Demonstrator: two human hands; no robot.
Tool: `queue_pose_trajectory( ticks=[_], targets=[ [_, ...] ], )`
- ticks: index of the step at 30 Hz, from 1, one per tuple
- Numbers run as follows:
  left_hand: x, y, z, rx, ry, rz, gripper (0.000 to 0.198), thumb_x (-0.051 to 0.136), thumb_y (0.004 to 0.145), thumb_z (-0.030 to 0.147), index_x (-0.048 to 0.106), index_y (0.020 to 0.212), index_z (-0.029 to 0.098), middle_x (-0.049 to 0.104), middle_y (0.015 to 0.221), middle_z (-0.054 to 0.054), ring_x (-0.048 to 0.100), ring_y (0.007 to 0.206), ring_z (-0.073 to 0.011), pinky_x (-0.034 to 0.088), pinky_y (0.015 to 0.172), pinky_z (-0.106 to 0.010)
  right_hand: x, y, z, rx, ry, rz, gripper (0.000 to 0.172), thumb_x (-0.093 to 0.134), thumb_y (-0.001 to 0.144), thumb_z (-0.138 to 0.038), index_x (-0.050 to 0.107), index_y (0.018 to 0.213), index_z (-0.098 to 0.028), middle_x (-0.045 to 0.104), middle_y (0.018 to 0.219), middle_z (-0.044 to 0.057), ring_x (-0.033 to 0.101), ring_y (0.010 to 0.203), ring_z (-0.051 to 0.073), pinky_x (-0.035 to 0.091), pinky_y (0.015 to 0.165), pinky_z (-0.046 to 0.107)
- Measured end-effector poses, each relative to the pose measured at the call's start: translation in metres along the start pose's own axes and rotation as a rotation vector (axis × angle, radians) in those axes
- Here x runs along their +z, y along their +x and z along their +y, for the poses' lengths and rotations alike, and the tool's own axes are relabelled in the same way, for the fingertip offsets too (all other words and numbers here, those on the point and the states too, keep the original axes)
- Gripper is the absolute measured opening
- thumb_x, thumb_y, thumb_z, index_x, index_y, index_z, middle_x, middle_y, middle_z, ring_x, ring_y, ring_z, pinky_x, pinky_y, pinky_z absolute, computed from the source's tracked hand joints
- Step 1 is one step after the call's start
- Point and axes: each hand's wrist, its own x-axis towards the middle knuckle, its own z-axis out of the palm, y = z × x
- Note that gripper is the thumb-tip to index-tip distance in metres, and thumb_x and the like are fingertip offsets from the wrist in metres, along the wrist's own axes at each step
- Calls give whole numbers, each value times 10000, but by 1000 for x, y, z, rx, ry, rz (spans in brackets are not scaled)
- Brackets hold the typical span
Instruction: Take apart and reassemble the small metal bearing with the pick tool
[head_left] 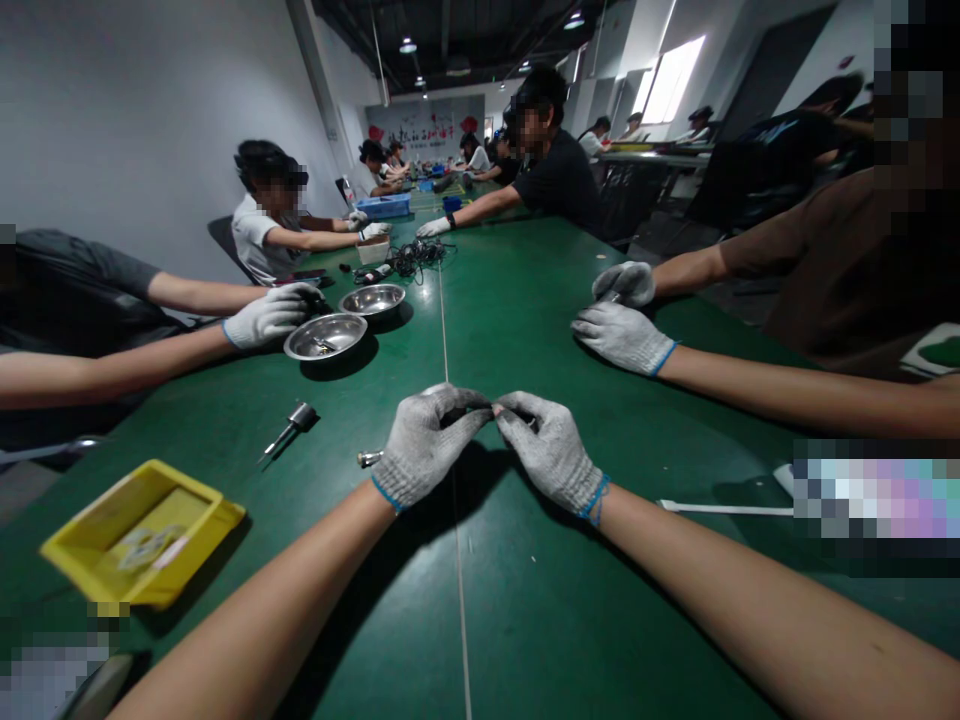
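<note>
Both my hands wear grey-white knit gloves with blue cuffs and meet over the middle of the table. My left hand (424, 445) is closed, its thumb and fingers pinched together at the tips. Facing it, my right hand (551, 445) is pinched too, and the fingertips of both touch or nearly touch. Whatever lies between them is too small and dark to name. A small metal cylinder end (368, 459) shows beside my left wrist; I cannot tell whether it is held or lies on the table. Further left rests a metal tool with a thin shaft and thick round end (289, 432).
The green table (510, 620) carries a yellow bin (217, 500) with small pale parts, two metal bowls (326, 340), black cables (420, 258) and a white stick (727, 509). Co-workers' gloved hands (270, 315) work at left and gloved hands (626, 335) at right.
</note>
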Motion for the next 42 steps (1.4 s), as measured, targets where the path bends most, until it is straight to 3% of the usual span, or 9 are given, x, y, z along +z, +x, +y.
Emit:
queue_pose_trajectory(
  ticks=[4, 7, 12, 18, 24, 34, 42],
  targets=[
    [1, -1, -2, 72, 36, 28, 155, 687, 967, 270, 812, 1006, 188, 798, 919, -65, 752, 834, -191, 606, 818, -306, -2, 0, 0, 0, 24, -16, 215, 574, 948, -319, 684, 801, -207, 678, 672, 13, 628, 605, 179, 518, 582, 285],
    [1, -1, -2, 92, 59, 66, 147, 693, 971, 255, 816, 1005, 184, 797, 909, -63, 753, 819, -184, 604, 799, -292, -5, -3, 0, -44, 49, -43, 127, 572, 895, -262, 679, 939, -210, 675, 732, 15, 636, 653, 192, 528, 618, 302],
    [-5, 2, 6, 115, 67, 51, 120, 719, 954, 246, 826, 983, 200, 800, 896, -49, 751, 803, -177, 612, 798, -294, -7, -8, 3, -112, 52, 36, 649, 550, 636, -103, 525, 1268, -246, 659, 917, 12, 659, 795, 211, 564, 737, 335],
    [-10, 5, 20, 196, 69, -44, 126, 721, 961, 255, 824, 986, 188, 794, 878, -60, 745, 762, -167, 612, 759, -285, -5, -10, 6, -155, 27, 35, 780, 530, 605, -84, 409, 1354, -263, 617, 968, 14, 658, 823, 208, 570, 755, 342],
    [-4, 4, 20, 276, 101, -127, 97, 738, 948, 222, 821, 977, 181, 782, 853, -50, 735, 733, -153, 569, 691, -242, -4, -13, 5, -198, 58, -26, 787, 523, 624, -59, 389, 1373, -258, 606, 1001, 24, 670, 878, 203, 576, 809, 351],
    [-2, 6, 31, 183, 112, -238, 69, 760, 925, 201, 826, 938, 184, 795, 863, -37, 746, 762, -166, 562, 706, -257, -1, -15, 1, -136, 239, -183, 838, 534, 658, -61, 294, 1435, -263, 594, 980, 9, 690, 859, 193, 595, 766, 338],
    [2, 5, 37, 103, 185, -236, 83, 766, 908, 195, 836, 950, 209, 803, 880, -27, 750, 785, -180, 569, 743, -272, -1, -14, 1, -129, 261, -194, 790, 581, 721, -76, 299, 1432, -270, 603, 966, 6, 683, 858, 206, 578, 785, 377]
  ],
)
